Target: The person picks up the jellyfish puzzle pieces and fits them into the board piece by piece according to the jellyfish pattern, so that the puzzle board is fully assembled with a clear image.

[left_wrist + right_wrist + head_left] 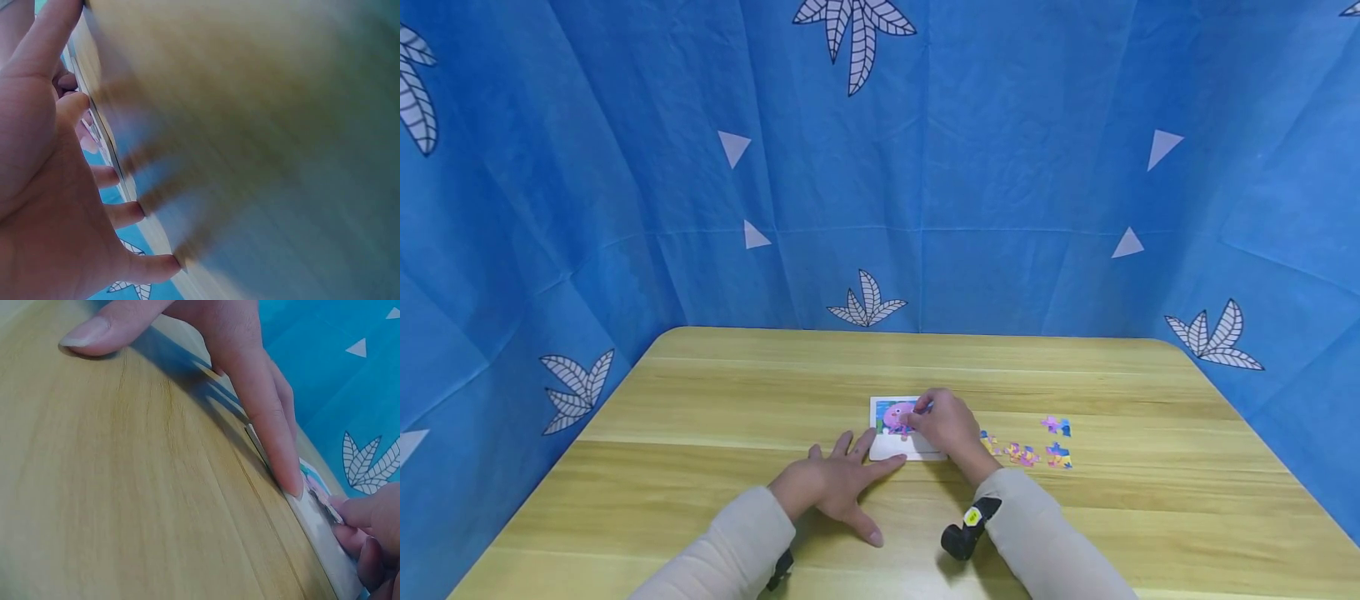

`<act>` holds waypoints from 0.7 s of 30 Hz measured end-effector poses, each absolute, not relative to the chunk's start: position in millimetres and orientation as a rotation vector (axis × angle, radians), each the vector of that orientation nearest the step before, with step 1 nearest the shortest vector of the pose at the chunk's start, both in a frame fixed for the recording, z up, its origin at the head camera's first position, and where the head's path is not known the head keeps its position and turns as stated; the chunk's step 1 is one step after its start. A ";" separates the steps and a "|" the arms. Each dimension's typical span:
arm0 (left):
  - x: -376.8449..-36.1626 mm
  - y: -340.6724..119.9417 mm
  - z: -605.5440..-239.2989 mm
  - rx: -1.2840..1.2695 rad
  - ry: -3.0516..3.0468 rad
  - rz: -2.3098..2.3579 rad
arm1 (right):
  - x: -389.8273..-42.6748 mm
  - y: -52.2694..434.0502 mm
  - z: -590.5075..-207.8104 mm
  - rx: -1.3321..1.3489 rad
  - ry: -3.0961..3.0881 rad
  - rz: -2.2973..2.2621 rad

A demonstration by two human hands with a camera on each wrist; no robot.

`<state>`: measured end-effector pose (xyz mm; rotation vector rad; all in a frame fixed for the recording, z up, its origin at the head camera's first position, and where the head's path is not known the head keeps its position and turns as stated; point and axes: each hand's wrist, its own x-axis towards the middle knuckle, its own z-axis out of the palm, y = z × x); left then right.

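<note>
A small white-framed jigsaw board (887,450) lies flat on the table, its upper part filled with a pink cartoon picture. My left hand (842,481) is spread with straight fingers, the index fingertip resting on the board's near edge. In the left wrist view the same hand (56,194) has its fingertips on the tabletop. Over the picture my right hand (946,423) reaches in and partly covers the board's right side. Close up, the right hand (381,519) pinches a small puzzle piece (330,511) between thumb and finger, tilted against the board; its print is hard to see.
Loose puzzle pieces (1022,454) lie right of the board, some by the right wrist. Farther right are a pink and blue pair (1056,426) and a blue and yellow cluster (1059,455). A blue curtain (1000,167) hangs behind the wooden table (737,375).
</note>
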<state>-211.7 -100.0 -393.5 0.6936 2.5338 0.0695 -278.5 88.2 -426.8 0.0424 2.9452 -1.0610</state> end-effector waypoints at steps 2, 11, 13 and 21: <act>-211.5 -100.0 -393.4 0.691 2.534 0.071 | -279.1 88.2 -426.9 0.039 2.950 -1.055; -212.4 -100.4 -393.5 0.686 2.522 0.070 | -281.3 89.9 -427.8 0.021 2.968 -1.003; -212.6 -100.5 -393.8 0.687 2.521 0.073 | -282.1 91.0 -427.0 0.024 2.957 -0.978; -213.1 -99.6 -393.4 0.685 2.522 0.078 | -284.1 93.8 -425.2 0.014 2.972 -0.898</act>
